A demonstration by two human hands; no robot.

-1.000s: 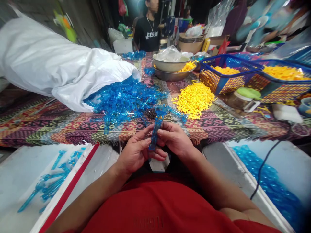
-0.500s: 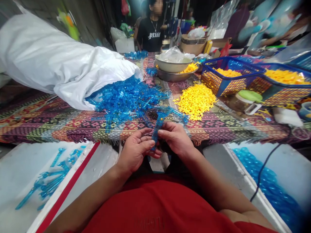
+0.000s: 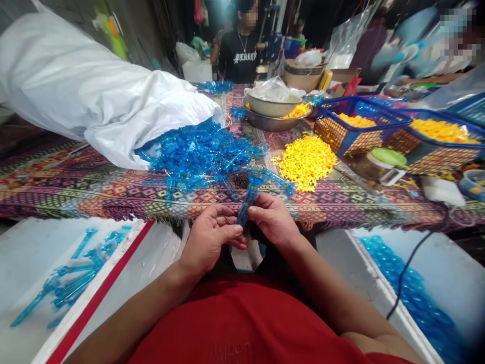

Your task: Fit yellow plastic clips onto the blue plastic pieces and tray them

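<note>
A translucent blue plastic part (image 3: pixel 247 202) with a long handle and wider top is held tilted between my two hands at the table's front edge. My left hand (image 3: pixel 212 233) pinches its lower end between thumb and fingers. My right hand (image 3: pixel 273 216) grips its side, thumb on the front. Small yellow bits show inside the part. Just beyond lies a little heap of small dark pieces (image 3: pixel 240 179). A large pile of blue plastic parts (image 3: pixel 200 156) spills from a white sack (image 3: pixel 113 101) on the left. Right of it is a heap of small yellow pieces (image 3: pixel 305 161).
A patterned cloth (image 3: pixel 113 197) covers the table. Blue baskets (image 3: pixel 343 136) of yellow pieces, stacked bowls (image 3: pixel 275 120) and a green-lidded jar (image 3: pixel 384 162) stand right. Below, a left box (image 3: pixel 34 258) holds blue parts, a right one blue round pieces (image 3: pixel 413 293). A person (image 3: pixel 238 55) is opposite.
The blue part has shifted slightly to the right and is tilted a little more. My hands stay on it, with small finger movements. The view has moved slightly.
</note>
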